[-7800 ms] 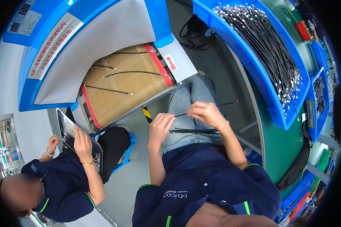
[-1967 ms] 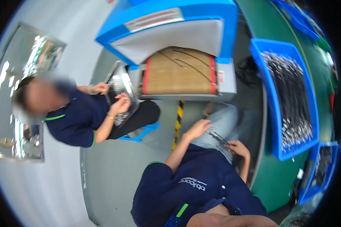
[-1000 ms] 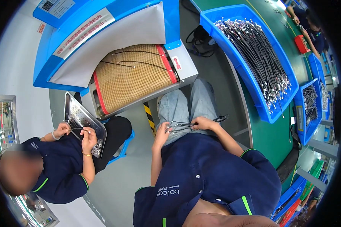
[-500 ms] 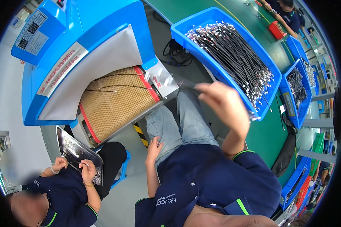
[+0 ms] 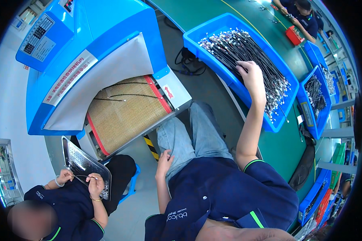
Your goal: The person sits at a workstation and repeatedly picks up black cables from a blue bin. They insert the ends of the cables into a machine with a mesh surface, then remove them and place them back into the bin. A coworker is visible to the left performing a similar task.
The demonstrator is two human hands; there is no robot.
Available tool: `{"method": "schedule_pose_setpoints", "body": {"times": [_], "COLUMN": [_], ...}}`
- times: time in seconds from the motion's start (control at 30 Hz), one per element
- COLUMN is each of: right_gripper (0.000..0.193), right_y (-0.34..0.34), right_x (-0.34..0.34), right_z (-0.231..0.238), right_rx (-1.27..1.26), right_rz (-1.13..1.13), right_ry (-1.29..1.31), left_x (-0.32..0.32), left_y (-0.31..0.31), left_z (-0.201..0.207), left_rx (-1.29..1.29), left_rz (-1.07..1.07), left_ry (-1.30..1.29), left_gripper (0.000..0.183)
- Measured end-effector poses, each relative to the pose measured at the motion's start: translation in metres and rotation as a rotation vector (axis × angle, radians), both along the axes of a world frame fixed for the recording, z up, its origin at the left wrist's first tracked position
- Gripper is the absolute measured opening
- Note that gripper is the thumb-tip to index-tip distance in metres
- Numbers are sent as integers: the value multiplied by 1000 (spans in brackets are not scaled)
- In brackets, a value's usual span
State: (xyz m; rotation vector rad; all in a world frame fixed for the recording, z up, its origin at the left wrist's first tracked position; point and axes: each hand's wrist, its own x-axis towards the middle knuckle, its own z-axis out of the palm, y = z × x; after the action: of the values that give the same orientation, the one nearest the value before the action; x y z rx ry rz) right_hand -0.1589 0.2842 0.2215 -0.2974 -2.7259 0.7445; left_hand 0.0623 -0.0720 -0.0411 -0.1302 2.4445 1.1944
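My right hand (image 5: pixel 252 78) reaches over a large blue bin (image 5: pixel 230 85) at the upper right. Its bent fingers and thumb stand slightly apart at the near side of a heap of black cables (image 5: pixel 245 48) with pale connector ends. No cable shows clearly between them. My left hand (image 5: pixel 163 164) rests on my thigh with loosely bent fingers, holding nothing visible. Ahead and left, a few black cables (image 5: pixel 136 96) lie on the tan mesh belt (image 5: pixel 120 120) of a blue machine (image 5: pixel 108 24). The belt runs in under a white curtain (image 5: pixel 104 76).
A co-worker (image 5: pixel 64 205) at lower left holds a thin cable over a metal tray (image 5: pixel 86 162). Smaller blue bins (image 5: pixel 317 96) of cables stand at right on the green table (image 5: pixel 275 146). Another person (image 5: pixel 303 18) works at the far end near a red box (image 5: pixel 295 35).
My right hand has moved from beside the belt's end to the cables in the big bin; a blurred streak beside it is gone. My left hand has stayed on my thigh.
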Motion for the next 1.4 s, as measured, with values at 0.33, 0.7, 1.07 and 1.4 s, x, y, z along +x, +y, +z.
{"method": "schedule_pose_setpoints", "body": {"times": [0.33,0.7,1.07,1.4], "right_gripper": [20,13,21,15], "right_y": [17,6,-89,-102], "right_x": [13,32,85,90], "right_z": [-25,10,-14,-50], "right_rx": [72,-173,6,-159], "right_rz": [-18,-223,912,1019], "right_ry": [86,433,87,-37], "left_x": [-3,-18,-63,-51], "left_y": [3,4,25,29], "left_z": [-1,53,160,166], "left_rx": [-77,-5,56,36], "left_rz": [-25,94,281,101], "left_ry": [0,151,734,620], "left_gripper": [37,31,38,16]}}
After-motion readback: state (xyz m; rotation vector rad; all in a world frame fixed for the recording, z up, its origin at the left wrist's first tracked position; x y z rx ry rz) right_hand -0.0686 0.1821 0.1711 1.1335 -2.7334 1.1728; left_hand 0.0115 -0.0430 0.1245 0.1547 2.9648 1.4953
